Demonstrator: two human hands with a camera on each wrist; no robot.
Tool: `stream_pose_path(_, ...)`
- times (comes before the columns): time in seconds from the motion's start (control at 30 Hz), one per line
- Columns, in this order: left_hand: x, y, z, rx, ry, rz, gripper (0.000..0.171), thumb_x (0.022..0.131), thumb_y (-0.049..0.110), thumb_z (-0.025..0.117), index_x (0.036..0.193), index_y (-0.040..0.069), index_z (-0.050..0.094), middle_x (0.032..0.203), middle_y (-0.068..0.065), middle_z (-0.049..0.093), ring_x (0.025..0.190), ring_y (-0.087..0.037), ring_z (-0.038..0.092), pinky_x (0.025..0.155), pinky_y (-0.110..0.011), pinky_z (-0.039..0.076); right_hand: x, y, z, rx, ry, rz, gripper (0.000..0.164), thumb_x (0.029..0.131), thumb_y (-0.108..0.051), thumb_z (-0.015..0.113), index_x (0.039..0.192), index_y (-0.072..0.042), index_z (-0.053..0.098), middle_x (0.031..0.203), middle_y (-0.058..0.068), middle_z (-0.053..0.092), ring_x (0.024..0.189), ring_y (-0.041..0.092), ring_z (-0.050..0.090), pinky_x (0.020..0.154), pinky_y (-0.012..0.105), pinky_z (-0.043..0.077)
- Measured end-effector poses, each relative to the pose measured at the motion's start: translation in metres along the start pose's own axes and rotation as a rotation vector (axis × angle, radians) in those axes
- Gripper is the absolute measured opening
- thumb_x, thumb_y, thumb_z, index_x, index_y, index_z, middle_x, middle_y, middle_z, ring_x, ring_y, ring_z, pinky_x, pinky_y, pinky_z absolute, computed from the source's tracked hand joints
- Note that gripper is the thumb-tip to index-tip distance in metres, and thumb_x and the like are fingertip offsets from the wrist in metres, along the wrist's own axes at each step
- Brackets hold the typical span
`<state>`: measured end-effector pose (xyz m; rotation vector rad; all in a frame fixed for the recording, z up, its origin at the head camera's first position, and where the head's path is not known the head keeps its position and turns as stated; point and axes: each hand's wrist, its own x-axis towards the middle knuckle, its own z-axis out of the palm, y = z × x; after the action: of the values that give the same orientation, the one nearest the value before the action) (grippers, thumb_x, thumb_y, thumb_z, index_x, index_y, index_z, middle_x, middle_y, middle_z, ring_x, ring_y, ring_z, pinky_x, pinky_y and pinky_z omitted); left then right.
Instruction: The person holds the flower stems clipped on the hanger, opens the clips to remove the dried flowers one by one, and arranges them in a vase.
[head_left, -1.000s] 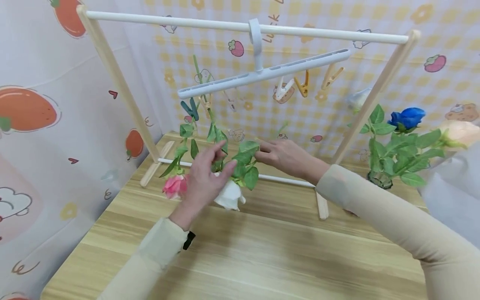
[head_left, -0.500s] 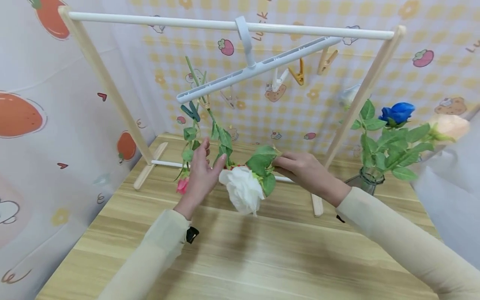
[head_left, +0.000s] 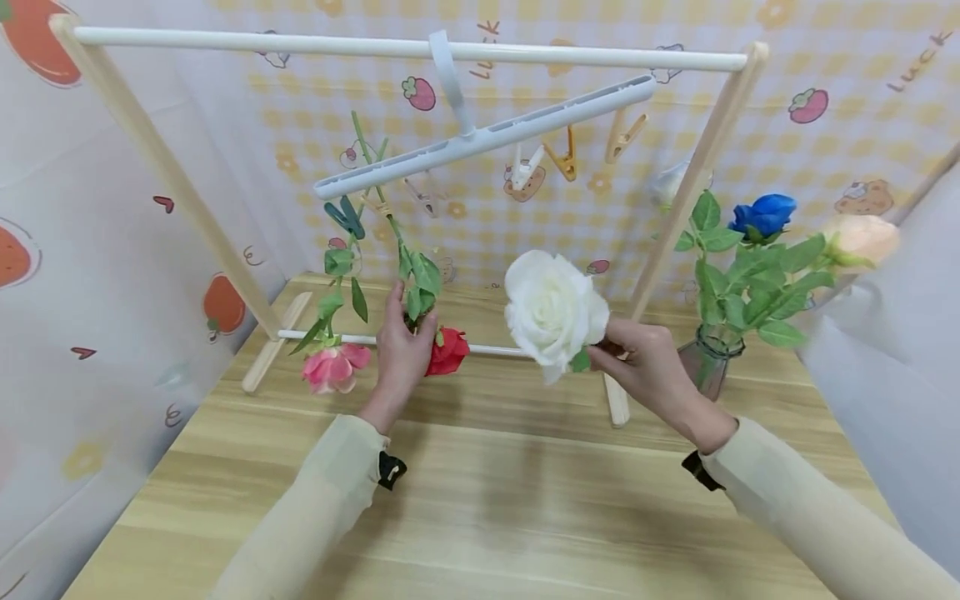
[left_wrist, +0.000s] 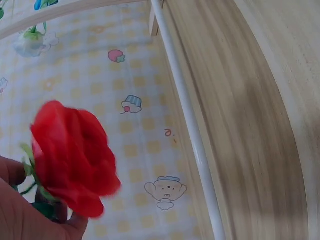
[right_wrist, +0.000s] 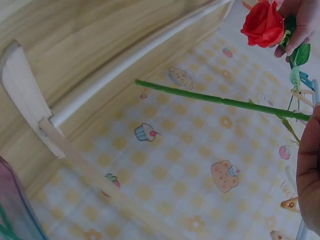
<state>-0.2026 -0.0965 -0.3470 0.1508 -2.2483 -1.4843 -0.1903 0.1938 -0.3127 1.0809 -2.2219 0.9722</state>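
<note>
My right hand (head_left: 647,358) pinches a white rose (head_left: 551,308) just below its bloom, which faces up toward the head camera. Its bare green stem (right_wrist: 220,101) stretches across the right wrist view. Over on the left, my left hand (head_left: 403,350) holds a red rose (head_left: 448,351) by the leafy stem close behind the flower. That red bloom (left_wrist: 75,160) fills much of the left wrist view. The red rose hangs head down from a cream clip on the white hanger (head_left: 487,142). Beside it, a pink rose (head_left: 335,367) hangs upside down near a teal clip (head_left: 345,218).
The hanger hooks over the rack's white top bar (head_left: 300,43), tilted up to the right. Unused white, orange and beige clips (head_left: 625,137) dangle from its right half. A glass vase (head_left: 712,358) with blue (head_left: 763,217), peach and pale roses stands right of the rack.
The white rose has moved right, away from the hanging flowers, and its bloom has turned upward. My left hand has come round the red rose's stem. The head view has shifted right.
</note>
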Motion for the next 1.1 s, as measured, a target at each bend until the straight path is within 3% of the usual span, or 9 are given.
stream_pose_path(0.2,-0.002,-0.001,-0.003,-0.036,0.021,0.035,0.058,0.088,0.005,0.06,0.142,0.007,0.038,0.103,-0.019,0.06,0.1,-0.029,0.059,0.09,-0.042,0.047,-0.014,0.005,-0.008,0.033,0.014,0.18,0.015,0.077,0.013,0.067,0.083,-0.001,0.067,0.069,0.006,0.068,0.058,0.002,0.061,0.054,0.014,0.049)
stream_pose_path(0.37,-0.004,-0.002,-0.008,-0.04,0.006,0.033,0.058,0.088,0.005,0.061,0.141,0.011,0.039,0.102,-0.015,0.062,0.097,-0.026,0.059,0.087,-0.04,0.048,-0.023,0.01,-0.021,0.09,0.029,0.308,0.01,0.082,0.004,0.067,0.076,-0.003,0.065,0.06,-0.001,0.064,0.043,0.001,0.053,0.04,0.017,0.042)
stream_pose_path(0.47,-0.005,-0.002,-0.01,-0.029,0.008,0.048,0.058,0.088,0.005,0.061,0.141,0.012,0.04,0.101,-0.015,0.062,0.095,-0.026,0.06,0.085,-0.039,0.048,-0.026,0.015,-0.032,0.092,0.055,0.341,0.01,0.082,0.006,0.066,0.075,-0.002,0.066,0.057,-0.008,0.061,0.04,0.001,0.051,0.035,0.017,0.039)
stream_pose_path(0.6,-0.006,-0.002,-0.011,-0.011,0.022,0.082,0.057,0.087,0.004,0.059,0.14,0.009,0.04,0.097,-0.016,0.063,0.09,-0.027,0.062,0.081,-0.039,0.048,-0.026,0.025,-0.056,0.027,0.078,0.387,0.006,0.081,0.007,0.066,0.078,0.002,0.066,0.061,-0.014,0.062,0.048,-0.001,0.056,0.042,0.016,0.044)
stream_pose_path(0.67,-0.007,-0.002,-0.011,-0.01,0.027,0.093,0.057,0.086,0.004,0.059,0.14,0.009,0.041,0.097,-0.015,0.063,0.088,-0.027,0.062,0.08,-0.038,0.048,-0.025,0.029,-0.073,0.011,0.083,0.446,0.002,0.083,0.005,0.065,0.081,0.005,0.065,0.062,-0.016,0.062,0.049,0.0,0.057,0.044,0.015,0.045)
stream_pose_path(0.8,-0.01,0.0,-0.012,-0.006,0.027,0.115,0.056,0.086,0.003,0.059,0.139,0.007,0.042,0.097,-0.015,0.063,0.086,-0.028,0.063,0.077,-0.037,0.048,-0.019,0.037,-0.107,0.027,0.145,0.552,0.009,0.086,-0.001,0.064,0.083,0.008,0.064,0.063,-0.015,0.063,0.05,0.002,0.057,0.048,0.014,0.047)
stream_pose_path(0.87,-0.011,0.0,-0.012,-0.001,0.027,0.126,0.056,0.086,0.003,0.059,0.139,0.007,0.042,0.096,-0.015,0.063,0.084,-0.027,0.063,0.074,-0.036,0.048,-0.016,0.041,-0.122,0.028,0.179,0.596,0.01,0.087,-0.005,0.064,0.083,0.003,0.066,0.063,-0.015,0.063,0.05,0.002,0.058,0.049,0.014,0.047)
stream_pose_path(1.1,-0.014,0.002,-0.012,-0.009,-0.003,0.114,0.059,0.085,0.002,0.058,0.141,0.008,0.04,0.096,-0.013,0.062,0.083,-0.025,0.062,0.072,-0.034,0.047,0.007,0.055,-0.153,-0.055,0.259,0.619,0.016,0.089,-0.012,0.063,0.075,-0.021,0.064,0.058,-0.02,0.059,0.047,-0.003,0.055,0.048,0.01,0.045)
